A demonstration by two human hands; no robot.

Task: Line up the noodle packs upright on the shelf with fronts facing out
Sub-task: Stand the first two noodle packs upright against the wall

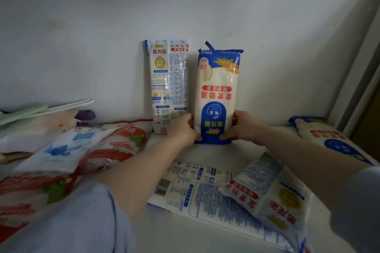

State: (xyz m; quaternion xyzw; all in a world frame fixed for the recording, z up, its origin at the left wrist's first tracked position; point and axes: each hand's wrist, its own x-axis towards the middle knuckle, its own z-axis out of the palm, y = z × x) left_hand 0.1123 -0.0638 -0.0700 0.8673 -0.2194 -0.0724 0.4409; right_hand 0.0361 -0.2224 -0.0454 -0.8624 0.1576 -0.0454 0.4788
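Noodle pack [217,96] with the blue arch stands on end on the shelf [242,150], front facing out, held low on both sides: left hand [184,129] and right hand [239,127] each in a clenched grip on its bottom edge. Its print reads upside down, so the pack looks inverted. Just left of this held pack, a second pack [169,86] leans upright against the wall [102,37], showing its back panel. In front of the held pack, 2 more packs [205,195] [273,197] lie flat; to its right, another [329,137] lies flat.

To finish this step well, I would flip the held pack right way up, seat its base squarely, lean it on the wall just beside the second pack, and release slowly so it does not tip. The second pack likely needs turning too.
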